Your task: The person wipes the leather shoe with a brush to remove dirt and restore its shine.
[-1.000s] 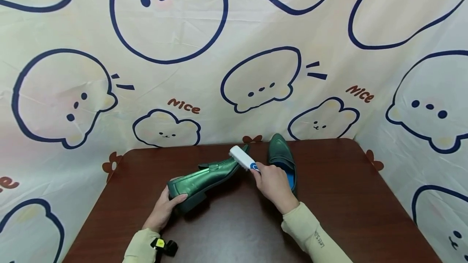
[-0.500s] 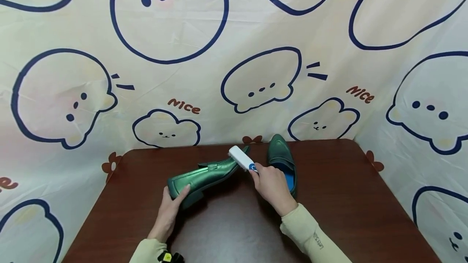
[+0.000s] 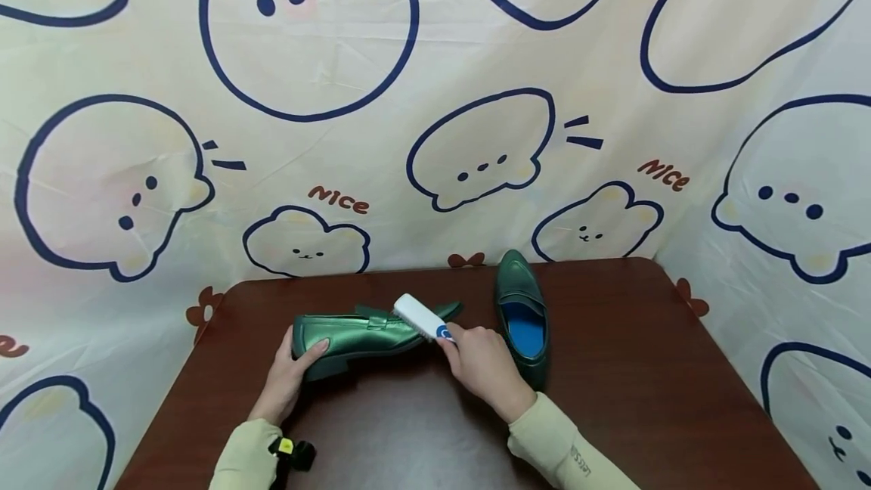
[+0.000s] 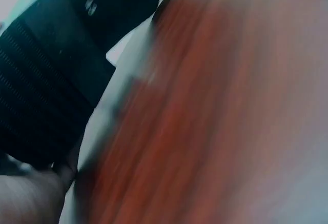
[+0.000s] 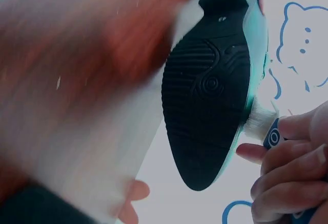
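My left hand (image 3: pixel 289 373) grips a shiny green loafer (image 3: pixel 361 335) by its heel end, thumb along the near side. The shoe lies on its side in the air over the table, toe pointing right. In my right hand (image 3: pixel 486 365) is a white-backed brush (image 3: pixel 416 316), held by its handle. Its pale bristles (image 5: pixel 260 122) meet the shoe's upper near the toe in the right wrist view. That view also shows the dark ridged sole (image 5: pixel 207 101). The heel's underside (image 4: pixel 48 75) fills the left of the left wrist view.
A second green loafer (image 3: pixel 520 324) with a blue insole stands upright on the brown table (image 3: pixel 612 369), just right of the brush. A cloth with cartoon bears (image 3: pixel 327 240) hangs behind the table's back edge. A black strap with a yellow mark (image 3: pixel 289 448) sits at the left wrist.
The held loafer has shifted left and its toe has dropped, so it lies more level. My right hand with the brush has moved left and slightly down along the shoe.
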`<control>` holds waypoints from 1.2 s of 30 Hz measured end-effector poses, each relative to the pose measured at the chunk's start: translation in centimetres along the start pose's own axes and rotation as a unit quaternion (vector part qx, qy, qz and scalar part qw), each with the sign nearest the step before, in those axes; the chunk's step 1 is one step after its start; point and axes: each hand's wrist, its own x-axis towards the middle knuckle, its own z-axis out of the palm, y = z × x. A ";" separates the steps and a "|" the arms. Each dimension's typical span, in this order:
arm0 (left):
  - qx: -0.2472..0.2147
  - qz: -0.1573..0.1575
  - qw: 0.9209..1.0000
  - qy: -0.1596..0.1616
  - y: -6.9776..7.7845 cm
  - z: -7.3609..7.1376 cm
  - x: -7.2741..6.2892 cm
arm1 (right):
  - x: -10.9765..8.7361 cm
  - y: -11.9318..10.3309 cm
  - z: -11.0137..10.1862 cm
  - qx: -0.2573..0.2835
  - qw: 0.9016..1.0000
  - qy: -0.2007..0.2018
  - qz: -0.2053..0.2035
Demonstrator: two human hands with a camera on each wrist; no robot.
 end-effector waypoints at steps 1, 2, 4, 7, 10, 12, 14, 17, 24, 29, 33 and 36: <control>-0.007 0.007 1.000 -0.006 -0.2 -0.3 0.2 | 0.0 -0.2 0.2 -0.001 1.000 0.001 -0.002; -0.011 0.010 1.000 -0.013 -0.4 -0.6 0.3 | -0.1 -0.4 0.4 -0.002 1.000 0.004 -0.003; -0.017 0.012 1.000 -0.020 -0.6 -0.8 0.5 | -0.1 -0.5 0.6 -0.010 1.000 0.011 0.002; -0.021 0.012 1.000 -0.018 -0.8 -0.7 0.7 | -0.1 0.0 0.6 -0.031 0.999 0.033 0.022; -0.018 0.010 1.000 -0.013 -0.8 -0.5 0.8 | -0.1 1.0 0.2 -0.052 0.995 0.060 0.059; -0.013 0.005 1.000 -0.013 -0.7 -0.3 0.8 | -0.1 1.6 -0.1 -0.064 0.992 0.075 0.082; -0.009 0.001 1.000 -0.012 -0.7 -0.3 0.8 | 0.0 2.0 -0.3 -0.066 0.990 0.081 0.095; -0.006 -0.003 1.000 -0.011 -0.7 -0.4 0.6 | 0.2 1.7 -0.7 -0.063 0.991 0.073 0.087; -0.009 0.003 1.000 -0.005 -0.7 -0.8 0.5 | 0.1 -0.7 -0.5 -0.002 1.000 -0.006 0.014; -0.013 0.013 1.000 -0.007 -0.8 -0.7 0.3 | 0.1 -0.9 0.0 -0.014 0.999 0.003 0.032; -0.016 0.025 0.999 -0.012 -0.8 -0.4 0.1 | 0.3 0.2 -0.3 -0.052 0.995 0.035 0.071; -0.015 0.026 0.999 -0.012 -0.8 -0.5 -0.1 | 0.5 1.1 -0.6 -0.071 0.992 0.048 0.093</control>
